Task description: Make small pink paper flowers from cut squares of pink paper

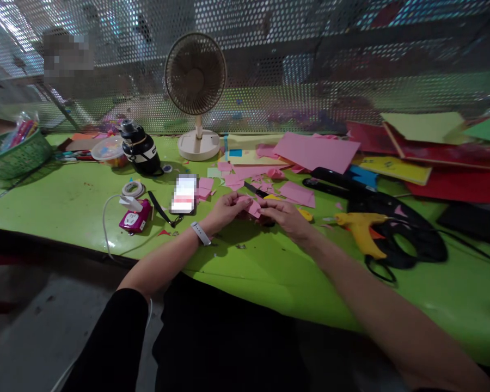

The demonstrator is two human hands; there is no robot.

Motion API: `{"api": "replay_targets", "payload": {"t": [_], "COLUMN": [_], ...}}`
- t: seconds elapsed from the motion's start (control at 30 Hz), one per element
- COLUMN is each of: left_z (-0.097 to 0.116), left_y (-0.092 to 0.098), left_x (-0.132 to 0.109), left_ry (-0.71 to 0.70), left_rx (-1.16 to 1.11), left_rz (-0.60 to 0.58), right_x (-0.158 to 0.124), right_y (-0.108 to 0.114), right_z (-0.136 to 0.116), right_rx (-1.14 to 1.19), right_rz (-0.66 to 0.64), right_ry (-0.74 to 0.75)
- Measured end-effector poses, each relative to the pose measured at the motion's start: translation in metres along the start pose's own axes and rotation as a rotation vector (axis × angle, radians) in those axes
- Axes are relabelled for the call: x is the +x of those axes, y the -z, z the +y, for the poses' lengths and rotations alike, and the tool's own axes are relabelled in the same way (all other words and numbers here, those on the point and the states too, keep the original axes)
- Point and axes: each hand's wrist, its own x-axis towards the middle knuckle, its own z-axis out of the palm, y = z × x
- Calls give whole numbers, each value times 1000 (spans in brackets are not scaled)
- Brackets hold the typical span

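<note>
A small piece of pink paper (253, 208) is held between my two hands over the green table. My left hand (227, 209), with a pale band on its wrist, pinches the paper's left side. On the right side, the fingertips of my right hand (285, 216) grip the same piece. Just beyond them lie a dark-bladed tool (255, 189) and a yellow-handled item (305, 214), partly covered by my right hand. Cut pink scraps (265, 182) and a folded pink piece (297, 194) are scattered behind my hands.
A yellow glue gun (362, 231) and a black stapler (338, 182) lie to the right, near stacked coloured sheets (453, 177). Leftward are a phone (184, 194), a purple power socket (135, 216), tape (133, 189), and a black bottle (141, 149). A fan (198, 144) stands behind.
</note>
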Motion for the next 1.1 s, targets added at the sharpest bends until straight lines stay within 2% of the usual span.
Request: {"api": "replay_targets", "payload": {"t": [0.33,0.67,0.9,1.1], "left_z": [10,-1,-3,2], "left_y": [-3,-1,-2,-5], "left_x": [-7,-3,-1,-5], "left_ry": [-27,-111,-212,-188], "left_rx": [16,141,25,-19], "left_rz": [-33,-16,-148,-175], "right_x": [0,-1,-2,-4], "right_y": [-4,-3,-1,1], "right_z": [-4,-8,-8,-15], "right_rx": [-6,-115,-88,-12], "right_rz": [32,-10,-42,-61], "right_ry": [-11,12,33,-26]}}
